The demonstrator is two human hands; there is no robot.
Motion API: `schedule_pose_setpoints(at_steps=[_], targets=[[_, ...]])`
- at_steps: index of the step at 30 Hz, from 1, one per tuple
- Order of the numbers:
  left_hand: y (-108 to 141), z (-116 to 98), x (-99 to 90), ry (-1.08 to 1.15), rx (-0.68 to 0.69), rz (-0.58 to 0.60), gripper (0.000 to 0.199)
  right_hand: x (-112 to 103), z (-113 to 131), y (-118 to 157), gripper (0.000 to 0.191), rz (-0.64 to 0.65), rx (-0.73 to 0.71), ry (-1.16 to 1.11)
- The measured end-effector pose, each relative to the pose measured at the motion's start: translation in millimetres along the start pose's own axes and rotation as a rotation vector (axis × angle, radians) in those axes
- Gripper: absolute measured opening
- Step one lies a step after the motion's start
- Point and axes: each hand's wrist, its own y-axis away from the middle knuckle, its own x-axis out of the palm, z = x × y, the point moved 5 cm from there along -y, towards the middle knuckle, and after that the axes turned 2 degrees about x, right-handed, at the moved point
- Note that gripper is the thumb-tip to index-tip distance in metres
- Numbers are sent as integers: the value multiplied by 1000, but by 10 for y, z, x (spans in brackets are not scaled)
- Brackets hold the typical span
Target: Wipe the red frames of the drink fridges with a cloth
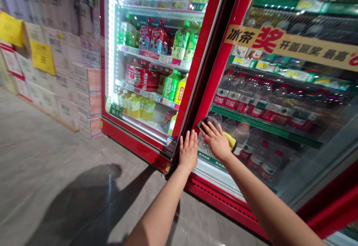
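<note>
My right hand [216, 141] lies spread over a grey and yellow cloth [229, 140], pressing it against the glass door [237, 156] of the right-hand red fridge, near the door's lower left corner. Flat against the red door frame at the left edge of that glass rests my left hand [188, 150], with its fingers stretched out and nothing in them. Bottles with red and white labels [248, 104] stand on shelves behind the glass. A tan banner with printed characters [293, 48] crosses the upper part of the door.
The left-hand red fridge [131, 141] holds lit shelves of drinks, including green bottles [171, 85]. Stacked cartons [89, 100] with yellow signs [41, 56] stand on the grey floor [69, 156] at the left. Dark shadows fall across the floor.
</note>
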Motion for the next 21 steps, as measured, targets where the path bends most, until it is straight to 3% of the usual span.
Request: schedule_pose_setpoints(at_steps=[2,4,9,11,16,18,21], targets=[[12,25,-3,-13,-14,6,77,19,69,-10,49,67,-127,-8],[18,40,-18,-22,-27,1,75,-43,49,-76,47,89,-167,1],[4,55,-78,-24,-49,-46,79,-246,-83,-369,55,-31,19,47],[3,84,-99,-25,-77,-58,79,-160,1,-357,54,-32,9,38],[12,178,-158,-42,-119,-59,78,175,304,-158,40,87,-272,-6],[-3,188,-190,-45,-121,-63,80,108,248,-238,42,73,-278,2],[-47,164,-235,-40,-118,-77,84,-203,-14,-534,47,-50,-85,36]])
